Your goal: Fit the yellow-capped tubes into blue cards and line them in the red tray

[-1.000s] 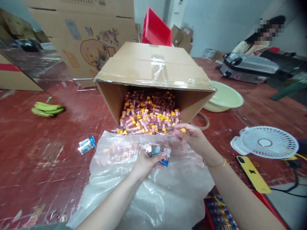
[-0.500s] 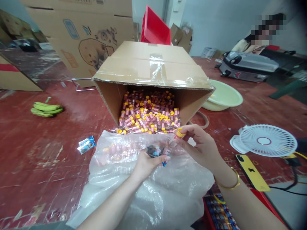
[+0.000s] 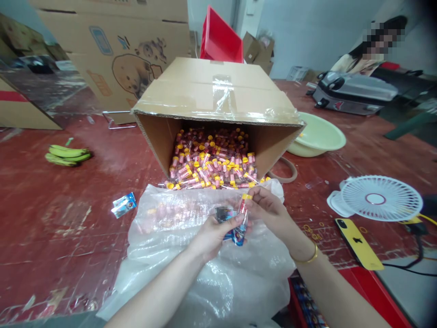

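Observation:
My left hand (image 3: 211, 234) is closed around small blue and dark packets (image 3: 226, 217), thumb on top. My right hand (image 3: 268, 209) pinches a small clear tube with a yellow cap (image 3: 245, 200); the tube's lower part meets the blue packet in my left hand. Whether the tube is inside that packet I cannot tell. Both hands are above a translucent plastic sheet (image 3: 205, 278). Just beyond, an open cardboard box (image 3: 225, 91) lies on its side, filled with many pink tubes with yellow caps (image 3: 208, 164).
Loose blue packets (image 3: 123, 205) and bananas (image 3: 67, 156) lie left. On the right are a pale green basin (image 3: 317, 136), a white fan (image 3: 378, 198), a yellow phone (image 3: 358, 243) and a red crate (image 3: 367, 291). A person sits behind a grey suitcase (image 3: 355, 93).
My right hand has moved left and slightly down, bringing the yellow-capped tube to the blue packet. My left hand has shifted slightly right and down, still gripping the packets.

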{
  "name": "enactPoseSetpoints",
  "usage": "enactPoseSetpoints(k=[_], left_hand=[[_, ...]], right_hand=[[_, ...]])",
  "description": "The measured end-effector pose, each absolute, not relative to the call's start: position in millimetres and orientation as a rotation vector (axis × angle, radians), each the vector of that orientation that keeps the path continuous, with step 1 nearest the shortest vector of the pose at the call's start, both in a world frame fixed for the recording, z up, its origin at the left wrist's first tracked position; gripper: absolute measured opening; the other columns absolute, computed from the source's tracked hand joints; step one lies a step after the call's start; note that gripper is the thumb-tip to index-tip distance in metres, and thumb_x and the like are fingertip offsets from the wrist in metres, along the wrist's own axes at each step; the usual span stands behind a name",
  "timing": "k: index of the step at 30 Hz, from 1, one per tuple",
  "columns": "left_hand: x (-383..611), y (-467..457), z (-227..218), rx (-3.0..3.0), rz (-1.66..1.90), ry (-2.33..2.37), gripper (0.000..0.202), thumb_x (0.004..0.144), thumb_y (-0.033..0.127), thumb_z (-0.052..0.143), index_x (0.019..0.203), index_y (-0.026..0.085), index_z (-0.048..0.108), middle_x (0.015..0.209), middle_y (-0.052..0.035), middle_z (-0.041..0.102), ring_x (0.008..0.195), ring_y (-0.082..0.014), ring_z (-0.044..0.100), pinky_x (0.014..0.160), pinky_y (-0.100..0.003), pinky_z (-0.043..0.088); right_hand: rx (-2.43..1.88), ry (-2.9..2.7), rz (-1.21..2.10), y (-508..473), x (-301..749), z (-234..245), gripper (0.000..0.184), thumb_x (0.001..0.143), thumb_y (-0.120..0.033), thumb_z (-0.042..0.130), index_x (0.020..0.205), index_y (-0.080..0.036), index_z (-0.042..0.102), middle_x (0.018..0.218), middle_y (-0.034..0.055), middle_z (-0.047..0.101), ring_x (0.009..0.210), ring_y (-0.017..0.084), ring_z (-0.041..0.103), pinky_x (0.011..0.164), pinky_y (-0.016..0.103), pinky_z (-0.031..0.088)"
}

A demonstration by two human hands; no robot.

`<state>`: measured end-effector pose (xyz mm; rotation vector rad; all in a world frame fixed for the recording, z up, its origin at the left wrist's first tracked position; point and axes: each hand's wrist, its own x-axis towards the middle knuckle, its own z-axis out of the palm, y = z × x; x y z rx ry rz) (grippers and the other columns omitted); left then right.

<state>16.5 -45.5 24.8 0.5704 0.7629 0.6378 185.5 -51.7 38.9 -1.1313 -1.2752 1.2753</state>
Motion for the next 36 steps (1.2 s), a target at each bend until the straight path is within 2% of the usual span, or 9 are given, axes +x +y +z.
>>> enactPoseSetpoints(k=[2, 4, 6, 11, 16, 25, 29, 33, 36], left_hand=[[21.3, -45.3, 28.6, 0.501, 0.652, 0.757, 0.046, 0.064, 0.039, 0.084, 0.097, 0.012, 0.067, 0.083, -0.0112, 0.072, 0.074, -0.0233, 0.069, 0.06, -0.031, 0.057], [26.0, -44.1, 31.9, 0.468, 0.668, 0.751, 0.045, 0.065, 0.04, 0.083, 0.096, 0.01, 0.068, 0.083, -0.0127, 0.072, 0.075, -0.0236, 0.069, 0.06, -0.03, 0.057], [29.6, -43.0, 34.4, 0.473, 0.659, 0.752, 0.044, 0.067, 0.041, 0.082, 0.094, 0.009, 0.068, 0.082, -0.0138, 0.072, 0.075, -0.0239, 0.069, 0.061, -0.031, 0.058], [29.7, -44.9, 34.7, 0.529, 0.664, 0.736, 0.044, 0.067, 0.039, 0.082, 0.096, 0.009, 0.068, 0.082, -0.012, 0.072, 0.069, -0.0204, 0.068, 0.061, -0.029, 0.057], [25.1, -49.6, 32.8, 0.586, 0.74, 0.746, 0.039, 0.06, 0.024, 0.088, 0.09, 0.01, 0.068, 0.08, -0.0056, 0.07, 0.068, -0.0142, 0.065, 0.065, -0.023, 0.053], [27.4, -50.5, 31.2, 0.608, 0.734, 0.735, 0.041, 0.061, 0.026, 0.086, 0.093, 0.011, 0.065, 0.077, -0.0042, 0.067, 0.067, -0.0149, 0.063, 0.066, -0.026, 0.053], [26.6, -50.5, 24.6, 0.674, 0.727, 0.757, 0.04, 0.062, 0.029, 0.085, 0.093, 0.013, 0.067, 0.078, -0.0036, 0.066, 0.07, -0.0151, 0.062, 0.063, -0.025, 0.053], [27.1, -48.5, 17.5, 0.795, 0.717, 0.795, 0.039, 0.062, 0.036, 0.085, 0.089, 0.014, 0.068, 0.079, -0.0047, 0.067, 0.071, -0.0184, 0.063, 0.059, -0.03, 0.057], [29.5, -48.3, 18.1, 0.8, 0.672, 0.835, 0.04, 0.066, 0.044, 0.08, 0.091, 0.015, 0.069, 0.084, -0.0074, 0.07, 0.077, -0.0225, 0.066, 0.057, -0.031, 0.059]], right_hand=[[-1.129, -1.374, 1.271, -65.0, 181.7, 33.7, 0.04, 0.071, -0.043, 0.077, 0.097, -0.025, 0.051, 0.092, 0.0018, 0.059, 0.082, 0.017, 0.058, 0.072, 0.031, 0.051], [-1.174, -1.49, 1.194, -78.6, 175.8, 31.6, 0.068, 0.058, -0.036, 0.087, 0.112, -0.027, 0.046, 0.111, 0.0048, 0.054, 0.101, 0.022, 0.055, 0.083, 0.034, 0.051], [-1.238, -1.515, 1.12, -88.2, 168.8, 29.5, 0.083, 0.055, -0.028, 0.088, 0.121, -0.029, 0.038, 0.12, 0.0061, 0.049, 0.11, 0.024, 0.053, 0.087, 0.036, 0.051], [-1.304, -1.416, 0.952, -91.3, 160.3, 18.8, 0.066, 0.067, -0.017, 0.073, 0.117, -0.028, 0.033, 0.112, 0.0052, 0.05, 0.094, 0.02, 0.058, 0.072, 0.031, 0.054], [-1.27, -1.513, 0.805, -89.2, 163.2, 12.5, 0.069, 0.062, -0.011, 0.072, 0.117, -0.026, 0.033, 0.113, 0.0053, 0.045, 0.107, 0.022, 0.053, 0.089, 0.035, 0.048], [-1.251, -1.492, 0.808, -94.0, 162.6, 13.5, 0.069, 0.062, -0.009, 0.072, 0.117, -0.026, 0.035, 0.111, 0.0039, 0.047, 0.106, 0.021, 0.052, 0.088, 0.033, 0.047], [-1.171, -1.381, 0.951, -95.0, 167.7, 12.7, 0.072, 0.06, -0.015, 0.079, 0.116, -0.029, 0.035, 0.116, 0.0041, 0.048, 0.108, 0.021, 0.052, 0.091, 0.034, 0.045], [-1.027, -0.897, 1.161, -90.0, 167.6, 8.2, 0.047, 0.071, -0.029, 0.077, 0.106, -0.028, 0.044, 0.105, 0.0015, 0.06, 0.094, 0.018, 0.059, 0.081, 0.032, 0.049], [-0.998, -0.562, 1.188, -91.4, 166.4, 7.0, 0.034, 0.07, -0.028, 0.079, 0.092, -0.025, 0.053, 0.091, -0.0014, 0.065, 0.085, 0.014, 0.062, 0.079, 0.027, 0.05]])
